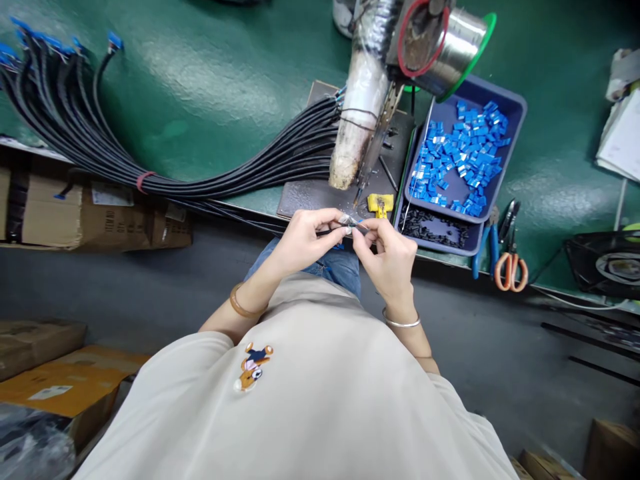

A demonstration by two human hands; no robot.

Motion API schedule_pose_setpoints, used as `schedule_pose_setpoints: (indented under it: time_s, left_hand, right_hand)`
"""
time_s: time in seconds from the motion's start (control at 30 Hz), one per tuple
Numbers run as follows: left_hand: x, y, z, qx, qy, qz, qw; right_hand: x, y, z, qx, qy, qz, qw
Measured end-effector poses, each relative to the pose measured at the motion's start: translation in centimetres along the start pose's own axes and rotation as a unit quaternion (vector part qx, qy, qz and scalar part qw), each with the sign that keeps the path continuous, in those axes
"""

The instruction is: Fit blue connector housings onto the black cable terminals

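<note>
Just in front of the bench edge, my left hand (309, 239) pinches a black cable (325, 232) near its end. Facing it, my right hand (391, 255) has thumb and forefinger closed on a small black piece (362, 229) at that end; whether it is a sleeve or the cable itself is too small to tell. The fingertips of both hands almost meet. Right behind them on the bench sits a yellow block (381, 204). More black cables (215, 187) lie in a bundle with a pink tie (144, 181), blue connectors (115, 41) on their far-left ends.
A solder spool (463, 50) and a wrapped, scorched tube (353, 133) overhang the work plate (305, 199). To the right, a tray (520, 127) holds blue connectors; a lower tray (473, 248) holds small black pieces. Orange-handled scissors (511, 270), blue-handled pliers (494, 247) and a black fan (607, 267) are farther right.
</note>
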State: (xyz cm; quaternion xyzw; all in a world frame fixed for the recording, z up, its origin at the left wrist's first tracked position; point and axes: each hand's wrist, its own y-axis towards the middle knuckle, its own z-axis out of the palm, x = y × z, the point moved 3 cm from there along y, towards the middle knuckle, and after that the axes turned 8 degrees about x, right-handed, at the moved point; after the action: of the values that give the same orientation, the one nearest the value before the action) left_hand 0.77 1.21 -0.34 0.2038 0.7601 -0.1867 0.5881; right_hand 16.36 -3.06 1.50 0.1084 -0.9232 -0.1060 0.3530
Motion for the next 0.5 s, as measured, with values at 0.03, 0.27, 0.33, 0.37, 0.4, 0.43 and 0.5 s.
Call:
schedule_pose_setpoints:
  time_s: [0.03,0.27,0.33,0.37,0.4,0.43,0.5]
  left_hand:
    - [0.01,-0.06,0.0,-0.006,0.0,0.001,1.0]
    - [-0.08,-0.33,-0.08,-0.024,-0.013,0.024,0.999]
    - [-0.07,-0.38,-0.05,-0.025,-0.016,0.029,0.999]
    - [-0.08,-0.4,-0.04,-0.026,-0.015,0.031,0.999]
    - [-0.1,-0.42,-0.04,-0.028,-0.013,0.033,0.999]
    - [-0.13,-0.44,-0.07,-0.029,-0.01,0.035,0.999]
    - [-0.24,-0.51,-0.21,-0.029,-0.012,0.042,0.999]
  right_hand:
    - [0.01,-0.03,0.1,0.001,-0.001,0.004,1.0]
    - [0.4,-0.35,0.02,-0.003,-0.013,-0.006,1.0]
    - [0.54,-0.37,0.02,-0.008,-0.02,-0.012,1.0]
    - [0.59,-0.35,0.06,-0.008,-0.02,-0.016,1.0]
    - [0.62,-0.32,0.13,-0.005,-0.017,-0.019,1.0]
    - [0.63,-0.28,0.2,-0.001,-0.013,-0.02,1.0]
    - [0.57,-0.16,0.33,0.013,0.006,-0.019,1.0]
